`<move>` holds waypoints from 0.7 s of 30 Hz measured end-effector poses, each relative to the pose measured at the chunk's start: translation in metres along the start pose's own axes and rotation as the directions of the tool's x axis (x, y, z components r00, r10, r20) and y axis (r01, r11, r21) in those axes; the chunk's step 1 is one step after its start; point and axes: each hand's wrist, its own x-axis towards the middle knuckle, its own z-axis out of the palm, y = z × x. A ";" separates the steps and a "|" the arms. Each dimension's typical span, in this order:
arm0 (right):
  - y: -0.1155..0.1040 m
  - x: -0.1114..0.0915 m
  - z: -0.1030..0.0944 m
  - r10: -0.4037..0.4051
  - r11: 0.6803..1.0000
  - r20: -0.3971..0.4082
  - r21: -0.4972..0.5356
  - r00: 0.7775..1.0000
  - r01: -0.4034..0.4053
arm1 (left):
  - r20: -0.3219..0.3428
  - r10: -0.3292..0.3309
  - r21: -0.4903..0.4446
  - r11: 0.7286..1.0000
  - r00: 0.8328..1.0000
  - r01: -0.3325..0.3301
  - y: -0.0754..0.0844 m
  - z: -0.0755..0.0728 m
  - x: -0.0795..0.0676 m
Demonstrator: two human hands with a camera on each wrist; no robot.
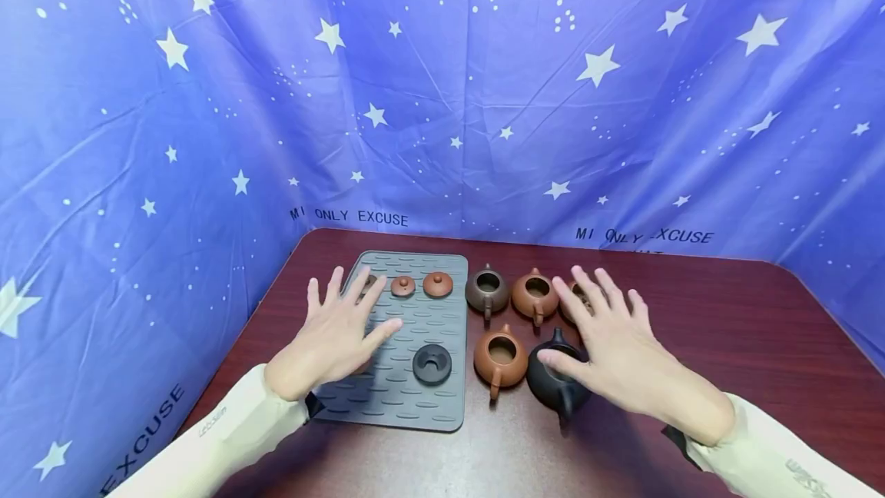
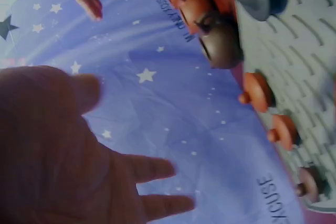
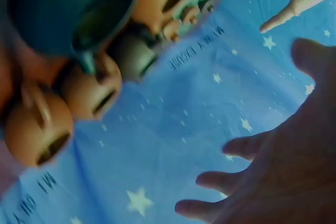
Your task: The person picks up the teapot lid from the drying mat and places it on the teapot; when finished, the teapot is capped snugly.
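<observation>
My left hand (image 1: 332, 340) hovers with fingers spread above the left half of a grey mat (image 1: 415, 333), holding nothing. Two reddish-brown teapot lids, one smaller (image 1: 403, 286) and one larger (image 1: 438, 283), lie along the mat's far side. A dark brown lid (image 2: 311, 182) sits beside them, partly covered by my fingers in the head view. Nearer lies a black lid (image 1: 432, 365). Fingers spread and holding nothing, my right hand (image 1: 625, 352) is over the lidless teapots. It partly hides a black teapot (image 1: 553, 383) and an orange-brown teapot (image 3: 39, 129).
Right of the mat stand a dark brown teapot (image 1: 487, 290), a reddish-brown teapot (image 1: 535, 294) and, nearer, an orange-brown teapot (image 1: 499, 357). All rest on a dark red table (image 1: 726, 313). A blue star-print curtain (image 1: 429, 98) hangs behind and at both sides.
</observation>
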 end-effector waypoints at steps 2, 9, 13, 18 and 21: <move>0.000 0.002 0.010 -0.027 1.000 0.019 0.013 0.999 0.027 | 0.001 0.031 0.024 0.999 1.000 -0.031 -0.006 0.005 -0.002; 0.001 0.012 0.047 -0.169 0.980 -0.007 0.108 0.986 0.169 | -0.032 0.114 0.111 0.988 0.993 -0.110 -0.032 0.034 -0.010; 0.001 0.020 0.058 -0.239 0.963 -0.009 0.127 0.971 0.238 | -0.052 0.127 0.029 0.992 0.991 -0.126 -0.042 0.045 -0.012; -0.003 0.027 0.066 -0.271 0.958 0.019 0.105 0.963 0.267 | -0.044 0.110 -0.086 0.990 0.993 -0.114 -0.045 0.046 -0.011; -0.005 0.028 0.070 -0.279 0.956 0.038 0.107 0.960 0.274 | -0.019 0.100 -0.105 0.989 0.995 -0.101 -0.044 0.047 -0.011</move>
